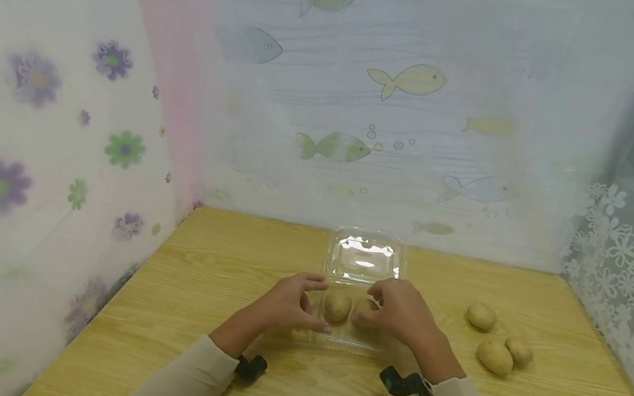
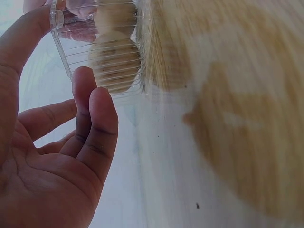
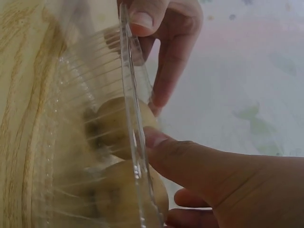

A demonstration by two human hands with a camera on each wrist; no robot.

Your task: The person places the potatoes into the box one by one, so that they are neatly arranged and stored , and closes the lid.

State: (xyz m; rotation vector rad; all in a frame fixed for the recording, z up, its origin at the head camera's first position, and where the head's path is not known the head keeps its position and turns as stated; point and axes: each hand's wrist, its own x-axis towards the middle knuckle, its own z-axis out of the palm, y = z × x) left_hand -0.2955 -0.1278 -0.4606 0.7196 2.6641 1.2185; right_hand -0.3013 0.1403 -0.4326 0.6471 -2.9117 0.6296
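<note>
A clear plastic clamshell container [image 1: 355, 341] lies on the table with its lid [image 1: 367, 256] folded back. Two potatoes sit side by side in its ridged base: the left potato [image 1: 337, 306] shows well, while the right potato [image 1: 366, 308] is partly hidden by fingers. My left hand [image 1: 288, 303] holds the container's left side, fingers at the back and thumb near the front corner; that rim [image 2: 61, 42] shows in the left wrist view. Over the right side, my right hand [image 1: 401, 312] grips the right potato between thumb and fingers. Its thumb [image 3: 175, 154] crosses the rim in the right wrist view.
Three loose potatoes lie to the right on the wooden table [image 1: 216, 265]: one potato [image 1: 481, 316] farther back, another [image 1: 495, 357] in front, and a smaller-looking one [image 1: 519, 351] beside it. A fish-patterned curtain [image 1: 398, 134] hangs behind, with flowered curtains at both sides.
</note>
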